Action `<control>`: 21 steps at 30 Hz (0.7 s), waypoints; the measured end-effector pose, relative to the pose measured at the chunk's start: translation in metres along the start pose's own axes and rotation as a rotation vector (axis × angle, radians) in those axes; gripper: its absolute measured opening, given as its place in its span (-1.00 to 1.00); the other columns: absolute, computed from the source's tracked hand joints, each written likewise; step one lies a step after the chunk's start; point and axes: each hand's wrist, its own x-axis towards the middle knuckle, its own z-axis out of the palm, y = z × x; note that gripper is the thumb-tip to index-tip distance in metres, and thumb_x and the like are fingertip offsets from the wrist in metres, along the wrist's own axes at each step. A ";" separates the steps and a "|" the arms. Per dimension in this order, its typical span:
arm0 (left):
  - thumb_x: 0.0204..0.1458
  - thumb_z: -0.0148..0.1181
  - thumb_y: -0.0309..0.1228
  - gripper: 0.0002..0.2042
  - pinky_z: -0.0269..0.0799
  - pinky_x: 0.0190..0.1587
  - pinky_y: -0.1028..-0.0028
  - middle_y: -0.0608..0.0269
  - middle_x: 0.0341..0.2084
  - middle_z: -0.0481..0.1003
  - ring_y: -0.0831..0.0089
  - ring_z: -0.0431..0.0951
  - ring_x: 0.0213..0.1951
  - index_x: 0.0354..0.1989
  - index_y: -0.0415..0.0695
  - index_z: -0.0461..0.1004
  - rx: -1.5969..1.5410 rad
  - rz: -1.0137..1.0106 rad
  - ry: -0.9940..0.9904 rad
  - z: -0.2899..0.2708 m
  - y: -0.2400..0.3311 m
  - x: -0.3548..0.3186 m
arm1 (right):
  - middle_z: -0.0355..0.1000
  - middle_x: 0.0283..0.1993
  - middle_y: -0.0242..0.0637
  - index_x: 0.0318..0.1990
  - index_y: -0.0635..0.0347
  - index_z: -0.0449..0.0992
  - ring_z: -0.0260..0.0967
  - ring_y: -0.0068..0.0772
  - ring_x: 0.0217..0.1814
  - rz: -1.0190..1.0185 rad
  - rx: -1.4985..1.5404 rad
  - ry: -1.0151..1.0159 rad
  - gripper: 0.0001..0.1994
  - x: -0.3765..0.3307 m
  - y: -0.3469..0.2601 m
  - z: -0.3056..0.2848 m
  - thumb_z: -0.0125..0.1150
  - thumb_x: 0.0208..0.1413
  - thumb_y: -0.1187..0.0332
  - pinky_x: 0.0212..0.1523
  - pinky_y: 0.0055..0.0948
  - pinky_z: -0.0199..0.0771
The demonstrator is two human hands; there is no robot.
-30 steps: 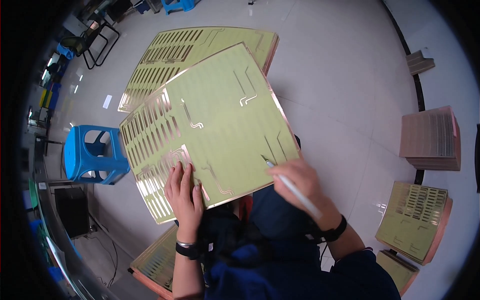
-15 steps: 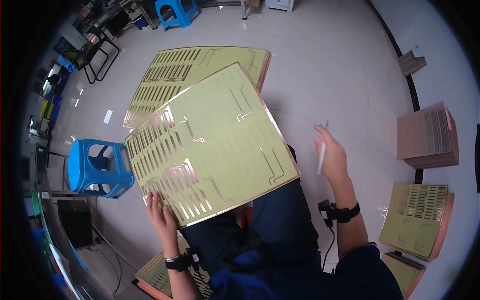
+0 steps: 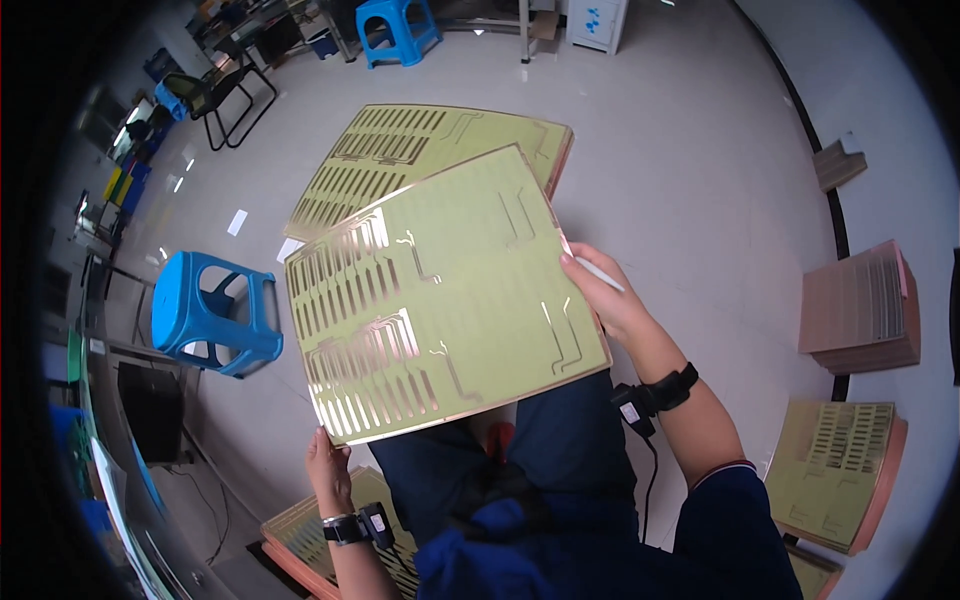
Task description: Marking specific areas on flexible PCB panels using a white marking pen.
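A large yellow-green circuit board panel (image 3: 480, 300) with copper traces and a copper rim lies tilted above my knees. Its lower left corner is pinched by my left hand (image 3: 328, 470), thumb and fingers closed. At its right edge my right hand (image 3: 604, 295) has closed on the rim, with a slim white pen-like stick (image 3: 600, 273) also tucked in the fingers. The far part of the panel overlaps a stack of similar panels (image 3: 480, 128) beyond my knees. Both wrists wear black straps with small boxes.
A blue plastic stool (image 3: 215, 310) stands to the left, another blue stool (image 3: 397, 35) far ahead. By the right wall sit a brown stack of sheets (image 3: 860, 310) and a stack of green panels (image 3: 835, 465). More panels (image 3: 285, 520) lie low left, beside my leg.
My right hand has moved in from the open air and taken hold of the panel's right edge. My left hand has gone from its face to the lower left corner. The panel has turned slightly.
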 end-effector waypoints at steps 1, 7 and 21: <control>0.24 0.04 -0.18 -0.77 0.35 -0.42 0.67 0.39 -0.38 0.52 0.65 0.47 -0.42 -0.15 -0.09 0.43 0.034 0.015 0.004 -0.004 -0.002 0.003 | 0.44 -0.08 -0.31 0.05 0.22 0.40 0.34 -0.56 0.01 -0.006 -0.006 -0.020 -0.71 -0.004 -0.002 0.004 -0.02 0.30 0.25 0.03 -0.48 0.36; 0.29 -0.08 -0.16 -0.66 0.54 -0.20 0.52 0.24 -0.22 0.51 0.51 0.54 -0.24 -0.03 -0.21 0.38 -0.545 0.025 -0.026 0.022 0.042 -0.006 | 0.43 -0.13 -0.32 -0.04 0.24 0.40 0.34 -0.57 -0.06 -0.165 0.064 0.137 -0.77 -0.043 -0.021 0.024 -0.06 0.32 0.30 -0.06 -0.50 0.39; 0.23 0.03 -0.34 -0.54 0.44 0.11 0.27 0.08 0.13 0.32 0.28 0.42 0.11 0.26 -0.15 0.11 -0.578 0.155 -0.547 0.112 0.076 -0.101 | 0.43 -0.02 -0.22 0.15 0.25 0.28 0.41 -0.47 -0.01 -0.251 0.572 0.213 -0.65 -0.106 0.002 0.035 -0.17 0.36 0.21 -0.09 -0.45 0.47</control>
